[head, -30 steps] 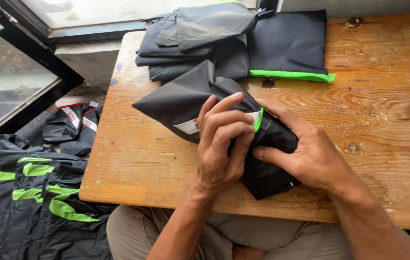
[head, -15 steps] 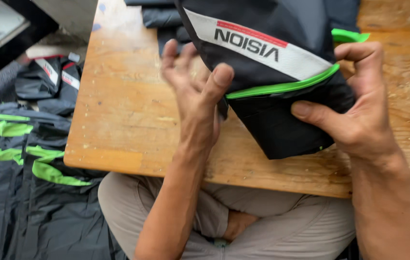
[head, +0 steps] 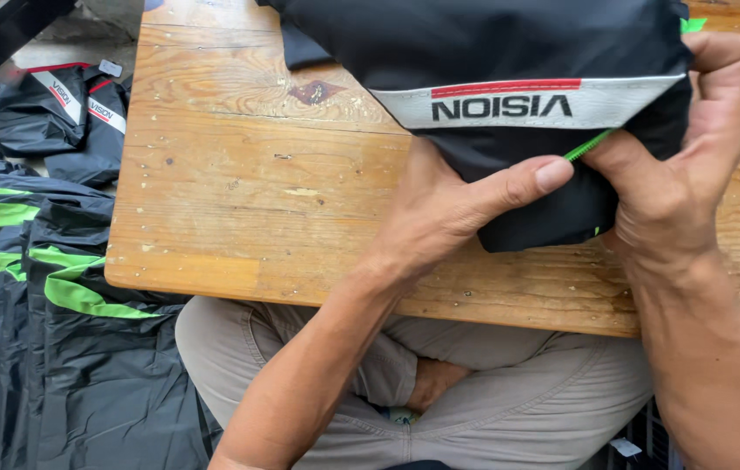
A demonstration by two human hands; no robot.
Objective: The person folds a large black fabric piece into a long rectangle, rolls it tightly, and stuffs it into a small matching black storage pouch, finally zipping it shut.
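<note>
A folded black garment (head: 509, 43) with a white and red printed band and a thin bright green trim (head: 590, 144) is raised over the low wooden table (head: 257, 191). My left hand (head: 457, 204) grips its lower edge from beneath, thumb pressed along the fabric. My right hand (head: 683, 165) clutches the garment's right end, fingers curled over the top and pinching the green trim.
On the floor to the left lie several black garments with green stripes (head: 48, 287) and two folded bundles with white and red bands (head: 56, 109). My crossed legs in beige trousers (head: 439, 400) sit under the table's near edge.
The garment has been lifted and turned so its printed band faces me. My left hand, spread open half a second ago, now grips the lower edge. My view has dropped closer to the table.
</note>
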